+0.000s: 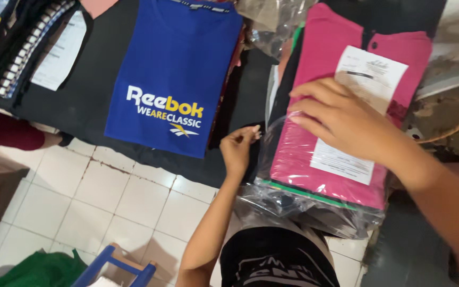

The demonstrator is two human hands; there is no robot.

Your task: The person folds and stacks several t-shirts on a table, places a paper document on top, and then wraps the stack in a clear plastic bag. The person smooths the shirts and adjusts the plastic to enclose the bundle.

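A folded pink shirt (341,90) lies in a clear plastic bag (272,143), with a white paper slip (367,72) on top. My right hand (341,119) presses flat on the slip and shirt, fingers spread. My left hand (240,146) pinches the bag's left edge between thumb and fingers. Under the pink shirt sit more bagged garments (304,210), one with a green edge.
A folded blue shirt (173,74) with white and yellow print lies on black fabric (88,90) to the left. Striped garments (25,48) and another paper slip (59,50) sit at far left. White floor tiles (107,196), a blue stool frame (115,268) and green cloth (38,271) are below.
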